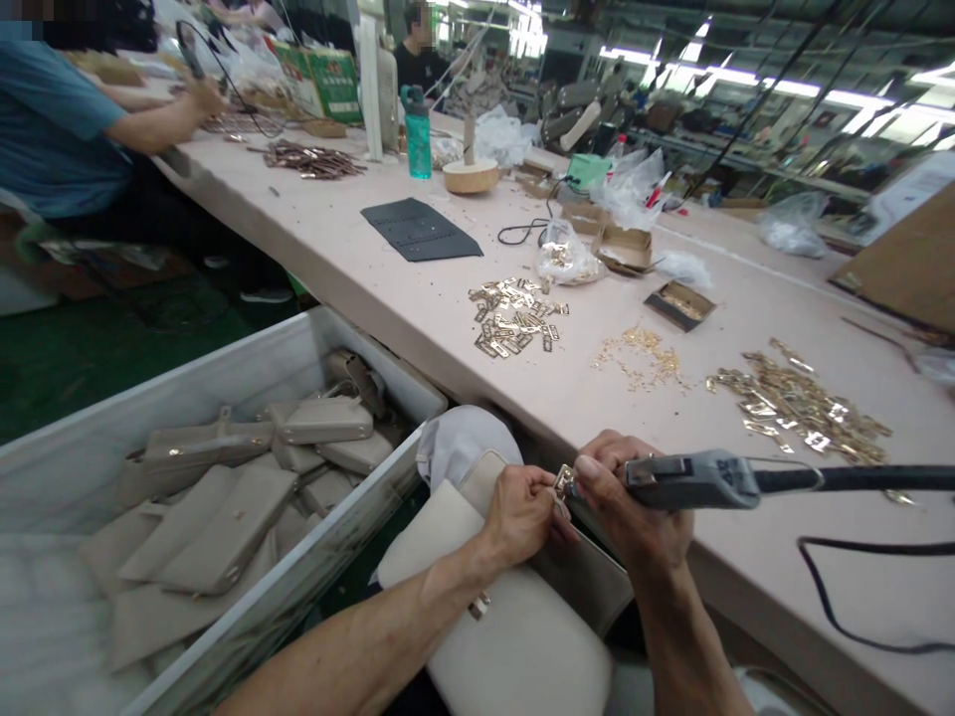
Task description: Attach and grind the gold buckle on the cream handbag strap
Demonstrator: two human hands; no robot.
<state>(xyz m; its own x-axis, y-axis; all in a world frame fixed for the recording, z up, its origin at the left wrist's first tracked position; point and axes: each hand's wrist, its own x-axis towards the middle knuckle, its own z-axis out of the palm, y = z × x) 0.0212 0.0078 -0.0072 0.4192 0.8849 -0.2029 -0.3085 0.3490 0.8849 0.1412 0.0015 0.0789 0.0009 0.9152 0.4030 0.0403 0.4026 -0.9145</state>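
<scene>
A beige handbag (522, 636) lies across my lap with its flap open. My left hand (518, 512) is closed, pinching a small tab of the bag where a gold metal fitting (563, 479) sits. Wrapped in my right hand (638, 517) is a grey electric screwdriver (693, 479), its tip end pointing left at the fitting. The fingers partly hide the contact between tip and fitting. Lower on the bag, beside my left forearm, shows a second metal clasp piece (479, 605).
On my left stands a white bin (224, 373) holding several beige bags (231, 527). The table (440, 308) carries piles of gold plates (514, 318), tiny screws (642, 358), gold fittings (806, 403) and a black mat (422, 231). The screwdriver's cable (858, 479) runs right. A co-worker (67, 129) sits at far left.
</scene>
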